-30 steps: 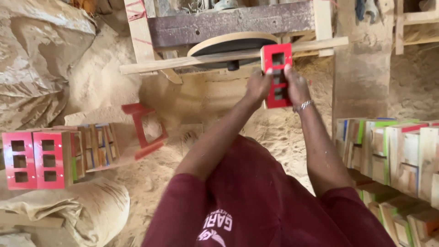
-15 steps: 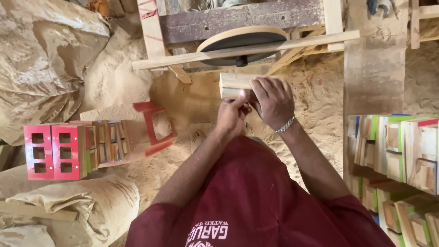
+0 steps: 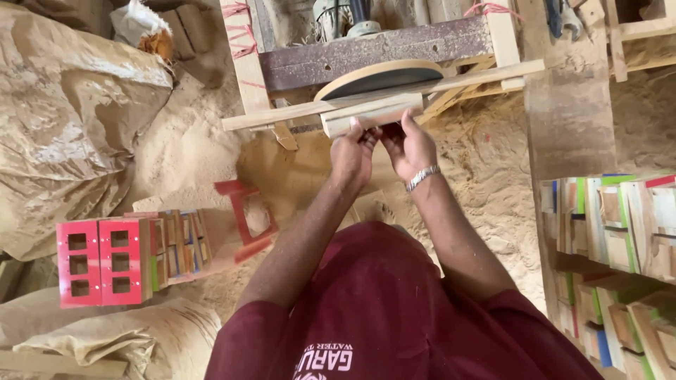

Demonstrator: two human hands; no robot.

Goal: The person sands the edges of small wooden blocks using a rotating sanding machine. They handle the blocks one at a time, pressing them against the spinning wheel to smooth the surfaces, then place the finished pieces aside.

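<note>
Pale, unpainted wood is what shows of the block held up in the head view: a long, narrow, flat-sided piece, seen edge-on, with a lengthwise line along its face and square-cut ends. It is gripped from below by both hands, the left hand at its middle and the right hand just beside it toward the right end; the fingers of each hand are clamped on the block's lower edge, thumbs together between the two hands. A metal bracelet is worn on the right wrist. The block is held just below a long wooden rail and against or just in front of a round sanding disc, whose dark face and tan rim are seen tilted above it; whether block and disc are touching cannot be told. The disc is set in a rough wooden frame standing on a sawdust-covered floor. To the left, a row of red blocks with square holes is lined up with other coloured pieces, and a red painted frame piece lies near them. To the right, stacked coloured wooden blocks are seen, well apart from the hands. Brown sacks are heaped at the left.
</note>
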